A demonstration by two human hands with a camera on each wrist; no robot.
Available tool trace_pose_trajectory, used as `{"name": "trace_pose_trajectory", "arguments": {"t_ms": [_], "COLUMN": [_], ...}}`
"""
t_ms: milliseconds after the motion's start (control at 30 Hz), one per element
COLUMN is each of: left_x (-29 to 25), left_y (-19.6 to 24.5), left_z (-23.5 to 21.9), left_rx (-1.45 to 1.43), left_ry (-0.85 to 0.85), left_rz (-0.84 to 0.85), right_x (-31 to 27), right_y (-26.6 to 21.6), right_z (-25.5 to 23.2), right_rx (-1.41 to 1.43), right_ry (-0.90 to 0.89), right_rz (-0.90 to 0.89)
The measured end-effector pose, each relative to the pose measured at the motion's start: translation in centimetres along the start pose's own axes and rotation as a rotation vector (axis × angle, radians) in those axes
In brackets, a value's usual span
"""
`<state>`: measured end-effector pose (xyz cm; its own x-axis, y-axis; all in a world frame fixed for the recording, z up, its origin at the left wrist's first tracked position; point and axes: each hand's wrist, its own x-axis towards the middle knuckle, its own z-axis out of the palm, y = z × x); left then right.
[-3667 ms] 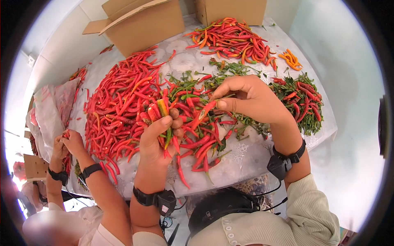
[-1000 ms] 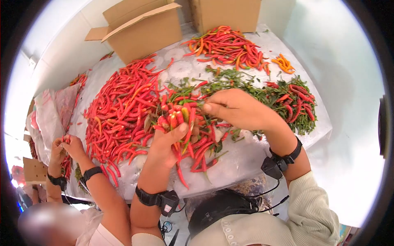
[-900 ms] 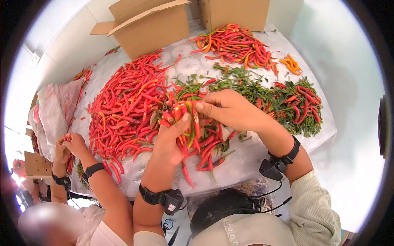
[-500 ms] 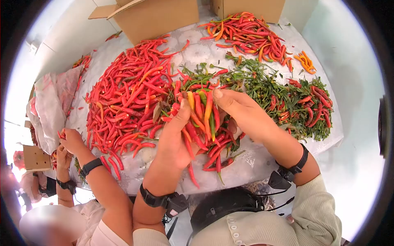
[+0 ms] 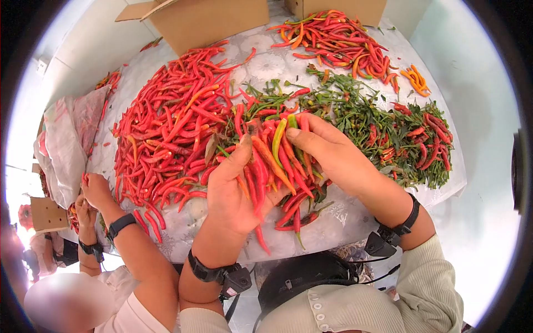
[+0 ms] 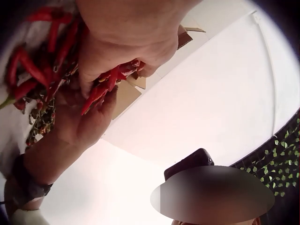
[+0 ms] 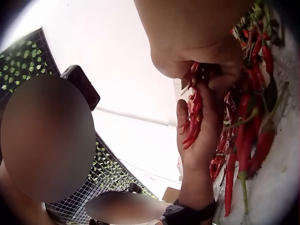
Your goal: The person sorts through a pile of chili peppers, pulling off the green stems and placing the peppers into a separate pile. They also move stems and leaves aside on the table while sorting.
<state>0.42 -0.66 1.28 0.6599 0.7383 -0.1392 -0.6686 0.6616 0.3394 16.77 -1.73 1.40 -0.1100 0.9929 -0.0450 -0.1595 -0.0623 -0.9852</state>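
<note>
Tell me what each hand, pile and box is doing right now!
left hand: curled round a bunch of chillies.
bunch of chillies: held between both hands, tips pointing down.
right hand: fingers gripping the bunch's top.
big red pile: spread loose on the table.
green stem pile: heaped loose, some red chillies mixed in.
cardboard box: flaps open.
table: covered by a patterned cloth.

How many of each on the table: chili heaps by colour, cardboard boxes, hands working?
Red chili heaps: 1, the large red heap
Red-orange mixed heaps: 1
Small orange piles: 1
Green stem piles with some reds: 1
Cardboard boxes: 2
Hands: 4, left hand, right hand, second person's hands
Total: 10
</note>
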Motion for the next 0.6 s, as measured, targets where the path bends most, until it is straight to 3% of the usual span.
{"name": "trace_pose_trajectory", "arguments": {"t_ms": [133,300,367,433,600], "left_x": [0.0,-0.1,0.0,0.0,0.2], "left_y": [0.1,-0.2,-0.2,-0.2,-0.3], "left_z": [0.4,0.9,0.9,1.0,1.3], "left_rx": [-0.014,-0.007,-0.008,-0.025,-0.039], "left_ry": [0.017,0.038,0.033,0.008,0.017], "left_rz": [-0.017,-0.002,-0.006,-0.024,0.008], "right_x": [0.1,-0.7,-0.7,-0.8,-0.3], "right_y": [0.2,-0.1,-0.3,-1.1,0.0], "right_z": [-0.1,1.1,1.0,0.3,0.4], "right_rx": [0.037,-0.178,-0.203,-0.181,-0.119], "right_ry": [-0.009,0.060,0.041,-0.032,0.025], "right_rz": [0.054,-0.162,-0.152,-0.027,-0.100]}}
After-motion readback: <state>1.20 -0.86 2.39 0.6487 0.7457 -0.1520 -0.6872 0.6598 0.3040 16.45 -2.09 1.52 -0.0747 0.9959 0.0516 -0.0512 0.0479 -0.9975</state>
